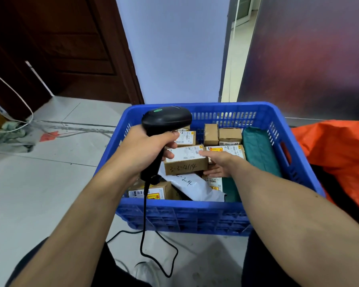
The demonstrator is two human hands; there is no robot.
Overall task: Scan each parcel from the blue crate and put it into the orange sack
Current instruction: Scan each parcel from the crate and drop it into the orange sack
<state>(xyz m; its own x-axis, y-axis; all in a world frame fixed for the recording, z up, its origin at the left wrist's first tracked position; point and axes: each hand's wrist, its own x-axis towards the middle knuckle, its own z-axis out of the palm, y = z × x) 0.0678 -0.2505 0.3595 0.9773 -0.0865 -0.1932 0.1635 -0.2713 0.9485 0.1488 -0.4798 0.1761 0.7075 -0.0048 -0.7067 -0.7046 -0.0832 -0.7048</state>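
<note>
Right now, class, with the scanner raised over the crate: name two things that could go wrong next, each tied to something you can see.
1. The right hand rests its thumb on the label of the cardboard box marked 3-3-4114, which may block the scanner in the left hand.
2. The cable hangs past the front wall of the blue crate and loops on the floor by a shoe; it could snag.

A pale blue-white wall (174, 48) stands at centre rear. Left of the wall: a dark brown wooden door (71, 48). Right of the wall: a bright passage (234, 38), then a grey metallic panel (309, 59). Below the door, the light tiled floor (50, 168) carries white cables (19, 96) and a crumpled rag (13, 133).
</note>
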